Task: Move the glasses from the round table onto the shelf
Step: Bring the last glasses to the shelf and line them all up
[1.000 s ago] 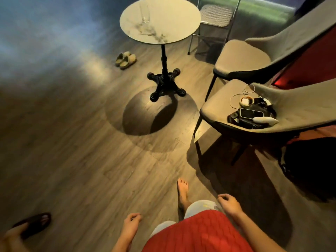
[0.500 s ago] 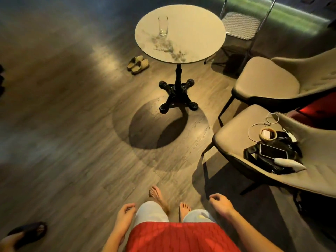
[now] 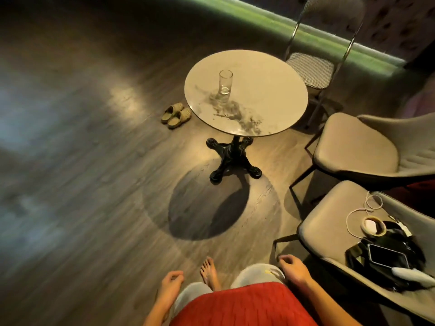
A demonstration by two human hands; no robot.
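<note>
One clear tall glass stands upright left of centre on the round pale table, which rests on a black cast-iron pedestal. My left hand and my right hand hang low at my sides, far short of the table. Both hold nothing, with the fingers loosely curled and apart. No shelf is in view.
Two beige armchairs stand at the right; the nearer one carries a black bag, a phone, a tape roll and a white cable. A metal-framed chair sits behind the table. A pair of clogs lies on the wooden floor left of the table.
The view has swung so the table and glass sit lower and nearer the centre. I have stepped forward, with my left foot now leading. Both hands still hang with nothing in them.
</note>
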